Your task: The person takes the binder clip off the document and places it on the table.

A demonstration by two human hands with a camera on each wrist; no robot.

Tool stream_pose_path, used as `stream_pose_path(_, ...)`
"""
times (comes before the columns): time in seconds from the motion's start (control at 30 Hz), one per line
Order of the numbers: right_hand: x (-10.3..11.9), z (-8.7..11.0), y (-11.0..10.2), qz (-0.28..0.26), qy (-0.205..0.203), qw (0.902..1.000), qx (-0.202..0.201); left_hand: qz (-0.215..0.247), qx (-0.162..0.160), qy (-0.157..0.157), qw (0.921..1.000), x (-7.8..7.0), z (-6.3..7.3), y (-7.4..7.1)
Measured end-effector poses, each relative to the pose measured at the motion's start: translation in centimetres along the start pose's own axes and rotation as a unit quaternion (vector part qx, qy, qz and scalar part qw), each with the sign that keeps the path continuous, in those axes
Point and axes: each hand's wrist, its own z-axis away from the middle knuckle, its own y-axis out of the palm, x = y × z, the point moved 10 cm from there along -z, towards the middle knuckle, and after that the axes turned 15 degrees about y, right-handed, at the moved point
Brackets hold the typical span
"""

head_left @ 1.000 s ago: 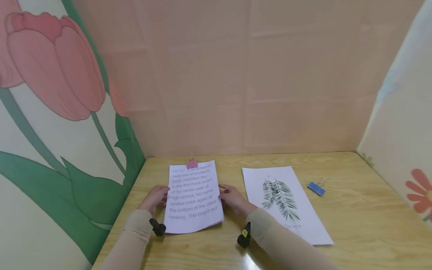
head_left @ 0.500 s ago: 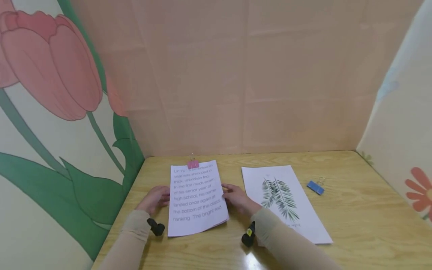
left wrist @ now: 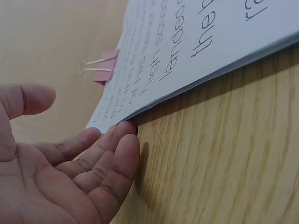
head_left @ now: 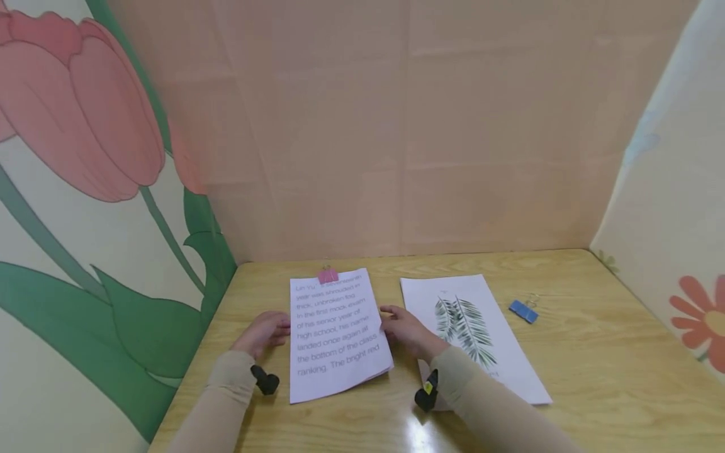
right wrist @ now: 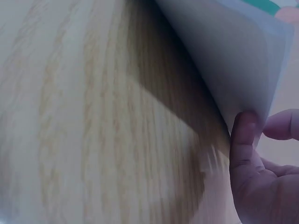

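Observation:
A stack of white paper sheets (head_left: 337,340) with large printed text lies on the left part of the table, a pink binder clip (head_left: 328,275) on its top edge. My left hand (head_left: 265,333) is at the stack's left edge; in the left wrist view its fingers (left wrist: 124,156) are loosely bent, fingertips at the edge and thumb apart. On the other side my right hand (head_left: 412,333) pinches the right edge of the stack. The right wrist view shows that edge raised off the table, with a finger (right wrist: 244,135) against the underside of the paper.
To the right lies another white sheet or stack (head_left: 512,362) printed with green palm leaves, partly behind my right forearm. A blue binder clip (head_left: 523,311) rests beyond it on the wooden table (head_left: 600,352). Walls stand at the back and both sides.
The text stack has shifted right and slightly toward me, along with my right hand. My left hand has stayed nearly in place. The head view has turned a little to the right.

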Motion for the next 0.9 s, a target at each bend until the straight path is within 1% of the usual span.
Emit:
stream_pose_path(0.07, -1.6, -2.8, -0.6, 0.011, 0.025, 0.9974, -0.067, -0.003, 0.006, 0.006, 1.0000, -0.3, 0.0, 0.4)
stream_pose_path(0.1, -2.2, -3.5, -1.0, 0.016, 0.029, 0.9955, -0.089, -0.004, 0.007, 0.007, 0.9999, -0.4, 0.0, 0.6)
stream_pose_path(0.13, -2.6, -3.9, -1.3, 0.026, 0.030, 0.9947, -0.095, -0.003, 0.008, 0.008, 0.9999, -0.4, 0.0, 0.7)
stream_pose_path(0.2, -3.0, -4.1, -1.6, 0.039, 0.032, 0.9949, -0.088, 0.004, 0.013, 0.009, 0.9999, -0.5, 0.0, 1.2)
stream_pose_path(0.27, -3.2, -3.9, -1.8, 0.047, 0.027, 0.9962, -0.068, 0.012, 0.015, 0.008, 0.9998, -0.6, 0.0, 1.5)
stream_pose_path(0.4, -3.4, -3.5, -1.9, 0.026, 0.029, 0.9979, -0.051, 0.031, 0.018, 0.011, 0.9993, -0.7, -0.2, 2.1)
stream_pose_path(0.53, -3.5, -3.4, -2.1, 0.021, 0.044, 0.9972, -0.058, 0.028, 0.025, 0.022, 0.9991, -1.1, -0.3, 2.6)
stream_pose_path(0.6, -3.6, -3.4, -2.3, 0.024, 0.053, 0.9962, -0.065, 0.005, 0.033, 0.027, 0.9991, -1.2, -0.2, 3.0)
stream_pose_path(0.67, -3.7, -3.4, -2.5, 0.024, 0.058, 0.9956, -0.070, -0.037, 0.053, 0.038, 0.9972, -1.2, -0.1, 3.5)
stream_pose_path(0.73, -3.8, -3.5, -2.6, 0.023, 0.057, 0.9956, -0.070, -0.082, 0.071, 0.051, 0.9928, -1.3, 0.0, 4.1)
stream_pose_path(0.8, -3.9, -3.5, -2.8, 0.019, 0.057, 0.9957, -0.070, -0.120, 0.088, 0.064, 0.9867, -1.4, 0.1, 4.7)
stream_pose_path(0.83, -3.9, -3.5, -2.8, 0.019, 0.054, 0.9961, -0.068, -0.136, 0.091, 0.069, 0.9840, -1.5, 0.0, 4.9)
stream_pose_path(0.9, -4.0, -3.5, -2.7, 0.010, 0.051, 0.9969, -0.058, -0.148, 0.090, 0.073, 0.9822, -1.6, 0.0, 5.1)
